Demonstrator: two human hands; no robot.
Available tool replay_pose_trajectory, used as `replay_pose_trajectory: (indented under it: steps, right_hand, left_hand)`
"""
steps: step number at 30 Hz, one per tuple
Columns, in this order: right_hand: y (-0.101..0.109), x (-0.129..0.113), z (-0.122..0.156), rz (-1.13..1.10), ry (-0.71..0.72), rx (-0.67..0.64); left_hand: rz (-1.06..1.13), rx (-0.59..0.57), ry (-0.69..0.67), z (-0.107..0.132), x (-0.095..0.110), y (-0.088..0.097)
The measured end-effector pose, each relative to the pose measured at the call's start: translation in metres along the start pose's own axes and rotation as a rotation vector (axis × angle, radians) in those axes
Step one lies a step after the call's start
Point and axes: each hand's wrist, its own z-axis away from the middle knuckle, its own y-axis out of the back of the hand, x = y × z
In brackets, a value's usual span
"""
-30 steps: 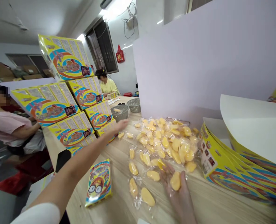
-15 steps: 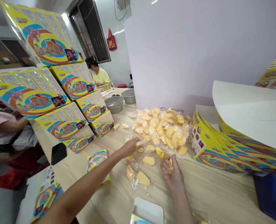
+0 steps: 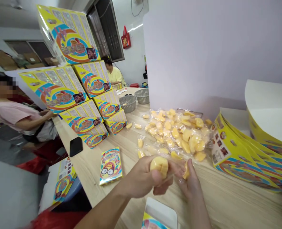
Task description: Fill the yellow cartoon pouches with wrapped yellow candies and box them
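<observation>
My left hand (image 3: 137,178) is closed around a rounded yellow piece in clear wrap (image 3: 159,166), its thumb pressed on the front. Close beside it, my right hand (image 3: 193,181) grips a smaller-looking yellow wrapped piece (image 3: 186,171), partly hidden by the fingers. Just beyond both hands spreads a heap of similar yellow wrapped pieces (image 3: 175,132), with a few loose ones (image 3: 140,142) at its left. Below the hands, an open box with a white inside (image 3: 160,210) stands at the bottom edge. A closed printed box (image 3: 111,167) lies left of my left hand.
Stacked display boxes (image 3: 76,47) rise at the left, with a black phone (image 3: 76,147) near the table edge. Nested open cartons (image 3: 241,152) stand at the right. Grey baskets (image 3: 127,104) sit farther back. One person (image 3: 17,114) is at left, another (image 3: 114,74) at the back.
My left hand has come from the loose pieces towards my right hand and now holds a yellow piece. My right hand still grips one. The view has turned left.
</observation>
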Motion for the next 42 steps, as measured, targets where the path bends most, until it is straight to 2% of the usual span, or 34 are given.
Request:
replay_pose_trajectory:
  steps: [3, 6, 9, 11, 13, 14, 17, 19, 21, 25, 27, 31, 33, 35, 39, 42]
  right_hand:
    - [0.0, -0.001, 0.0, -0.057, -0.047, -0.038]
    - [-0.004, -0.004, 0.004, -0.078, -0.045, -0.029]
    - [-0.008, -0.006, 0.01, -0.092, -0.059, -0.027]
    - [-0.01, -0.005, 0.014, -0.099, -0.068, -0.074]
    - [-0.011, -0.002, 0.016, -0.072, -0.085, -0.117]
    - [-0.01, 0.0, 0.016, -0.046, -0.097, -0.118]
    - [-0.008, 0.0, 0.014, 0.004, -0.109, -0.056]
    - [-0.006, -0.003, 0.011, -0.017, -0.098, -0.021]
    - [-0.005, -0.007, 0.007, -0.077, -0.09, -0.004]
    - [0.003, -0.01, -0.002, -0.197, 0.005, 0.108]
    - [0.01, -0.009, -0.007, -0.214, 0.075, 0.154]
    - [0.021, -0.008, -0.013, -0.223, 0.124, 0.18]
    - [0.022, -0.008, -0.013, -0.229, 0.119, 0.184]
    - [0.02, -0.009, -0.012, -0.241, 0.102, 0.184]
    - [0.014, -0.012, -0.009, -0.28, 0.065, 0.194]
    - [0.01, -0.013, -0.007, -0.308, 0.051, 0.215]
  left_hand:
    - [0.001, 0.14, -0.005, 0.0, -0.002, -0.005]
    - [-0.05, 0.262, 0.004, -0.006, -0.011, 0.001]
    - [-0.151, 0.376, 0.115, -0.018, -0.035, 0.015]
    - [-0.333, 0.43, 0.184, -0.03, -0.058, 0.024]
    - [-0.624, 0.405, 0.172, -0.041, -0.079, 0.029]
    - [-0.765, 0.358, 0.148, -0.046, -0.087, 0.031]
    - [-0.997, 0.185, 0.124, -0.054, -0.095, 0.042]
    - [-1.097, 0.168, 0.159, -0.055, -0.092, 0.061]
    - [-1.211, 0.219, 0.209, -0.053, -0.091, 0.088]
    - [-1.328, 0.237, 0.332, -0.048, -0.101, 0.136]
    - [-1.349, 0.217, 0.376, -0.045, -0.106, 0.148]
    - [-1.307, 0.174, 0.416, -0.045, -0.103, 0.159]
    - [-1.249, 0.206, 0.408, -0.049, -0.095, 0.162]
    - [-1.164, 0.295, 0.359, -0.054, -0.086, 0.162]
    - [-0.875, 0.475, 0.173, -0.055, -0.06, 0.144]
    - [-0.629, 0.496, 0.075, -0.048, -0.039, 0.113]
